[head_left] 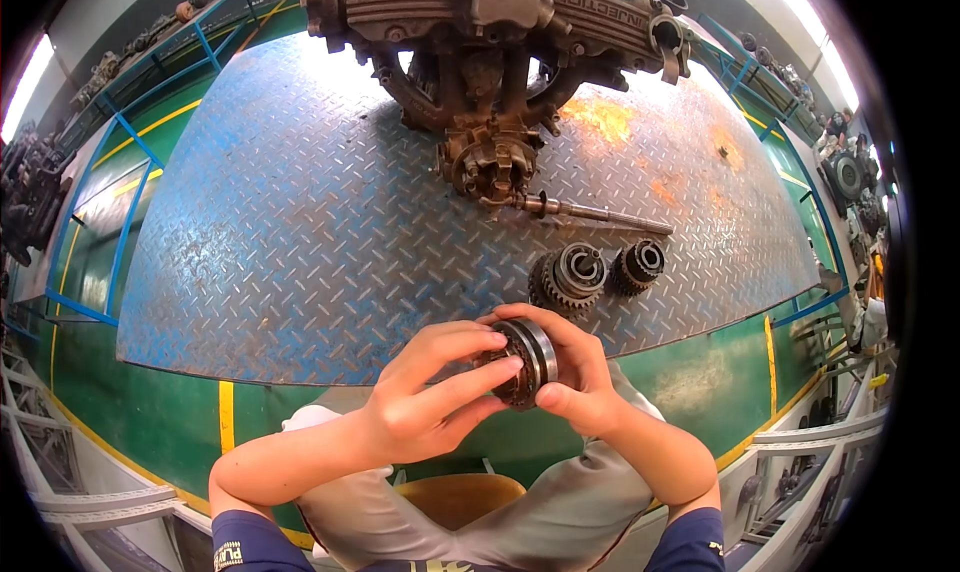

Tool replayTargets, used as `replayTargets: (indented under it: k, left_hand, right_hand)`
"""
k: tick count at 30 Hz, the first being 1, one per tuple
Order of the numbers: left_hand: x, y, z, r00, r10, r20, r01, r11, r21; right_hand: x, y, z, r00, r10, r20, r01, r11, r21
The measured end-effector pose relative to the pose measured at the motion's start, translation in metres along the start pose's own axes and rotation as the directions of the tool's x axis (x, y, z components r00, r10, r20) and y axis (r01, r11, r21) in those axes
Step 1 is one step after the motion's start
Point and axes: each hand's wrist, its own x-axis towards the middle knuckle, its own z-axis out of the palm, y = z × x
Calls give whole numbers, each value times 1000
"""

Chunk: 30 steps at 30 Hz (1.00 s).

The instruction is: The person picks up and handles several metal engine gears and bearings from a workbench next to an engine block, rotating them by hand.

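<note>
Both my hands hold a round, grooved steel gear hub (536, 360) just beyond the table's near edge, above my lap. My left hand (420, 392) grips it from the left, with fingertips on its toothed face. My right hand (585, 382) wraps round its back and right side, thumb low on the right. On the table beyond stand two dark gear assemblies, a larger one (565, 282) and a smaller one (637, 267). A long steel shaft (610, 218) lies behind them, beside the rusty housing (490, 167) under a big brown engine part (400, 12).
The diamond-plate table (250, 222) has blue and orange paint patches. Blue metal rails (123, 227) and machine parts (35, 192) line the left, with a tyre (843, 175) and more parts at the right. I sit on a yellow seat (460, 490) over a green floor.
</note>
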Motion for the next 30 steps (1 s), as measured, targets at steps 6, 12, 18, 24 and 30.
replayTargets:
  k: [6,12,18,24,30]
  left_hand:
    - [1,0,0,1000,25,-1,-25,1000,16]
    - [2,0,1,999,46,-13,-46,998,36]
    - [3,0,-1,997,79,-24,-77,994,72]
    - [4,3,-1,997,82,-14,-80,993,89]
    - [3,3,-1,994,111,-4,-110,990,94]
  right_hand:
    - [0,0,0,1000,-4,1,4,1000,-18]
    - [0,0,-2,1000,-7,14,7,999,-43]
    - [-2,1,1,1000,8,6,-8,1000,-22]
    - [-2,-2,2,999,36,5,-36,999,3]
    - [-3,-1,2,1000,0,15,0,1000,-11]
